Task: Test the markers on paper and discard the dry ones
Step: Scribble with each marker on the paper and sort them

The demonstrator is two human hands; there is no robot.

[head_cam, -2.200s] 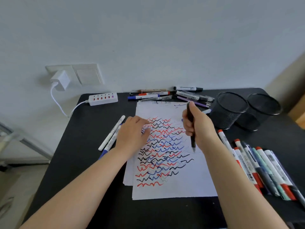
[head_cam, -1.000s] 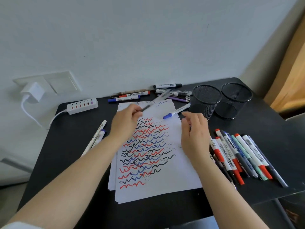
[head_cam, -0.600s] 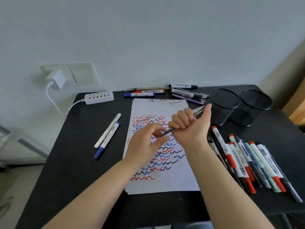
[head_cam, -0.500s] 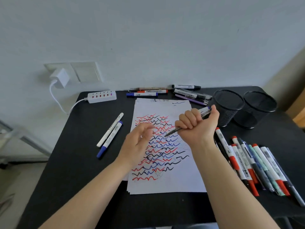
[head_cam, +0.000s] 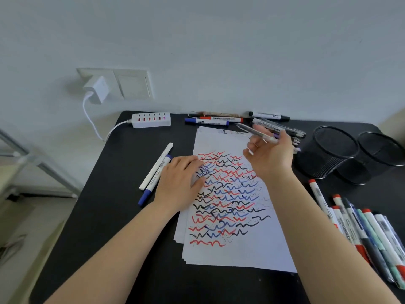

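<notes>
A stack of white paper (head_cam: 247, 251) covered in red, blue and black squiggles lies in the middle of the black table (head_cam: 114, 216). My left hand (head_cam: 178, 183) rests flat on the paper's left edge, holding nothing. My right hand (head_cam: 270, 156) is raised over the paper's far right corner and holds a clear-barrelled pen (head_cam: 254, 131) loosely between its fingers, tip pointing left and away. A pile of markers (head_cam: 221, 120) lies along the wall beyond it. Two markers (head_cam: 156, 170) lie left of the paper. A row of several markers (head_cam: 361, 233) lies to the right.
Two black mesh pen cups (head_cam: 328, 150) (head_cam: 377, 156) stand at the far right. A white power strip (head_cam: 151, 120) sits at the back left, its cable running to a wall charger (head_cam: 96, 89). The table's left edge drops off to the floor.
My right hand has moved away from me toward the far pile, its fist loosened, the pen now pointing left. My left hand has come down flat on the paper's left edge.
</notes>
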